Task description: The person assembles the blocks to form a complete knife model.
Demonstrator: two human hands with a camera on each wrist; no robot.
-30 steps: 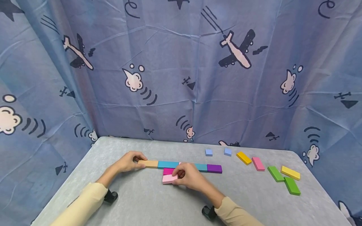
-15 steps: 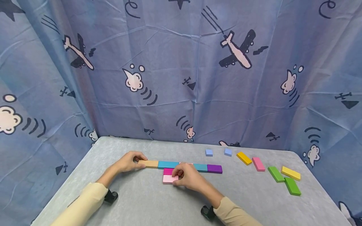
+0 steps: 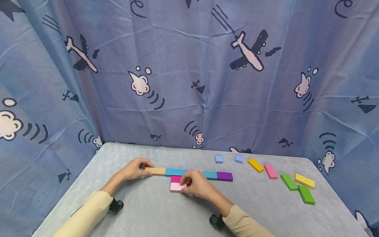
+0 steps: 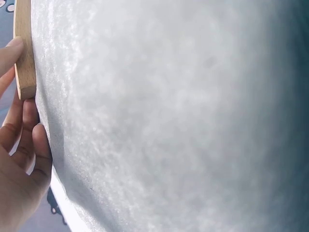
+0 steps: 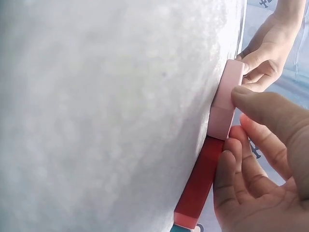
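Note:
My left hand (image 3: 134, 170) pinches the end of a plain wooden block (image 3: 158, 171), thumb in front and fingers round its end. That block begins a row that continues with a teal block (image 3: 175, 172), a mostly hidden pale piece, another teal block (image 3: 210, 175) and a purple block (image 3: 224, 176). In front of the row lies a magenta block (image 3: 175, 179), with a light pink block (image 3: 175, 187) along its near side. My right hand (image 3: 199, 185) pinches the light pink block. In the right wrist view a red block (image 5: 199, 181) adjoins the pink one's end.
Right of the row lie two small light blue blocks (image 3: 218, 159), an orange-yellow block (image 3: 255, 165), a pink block (image 3: 270, 171), two green blocks (image 3: 306, 195) and a yellow block (image 3: 304, 181). A patterned curtain (image 3: 177, 82) hangs behind the grey table (image 3: 142, 210).
The light pink block, slightly askew one second ago, now sits square against the magenta block. My right hand has stayed on it. The left hand keeps its grip in the same place.

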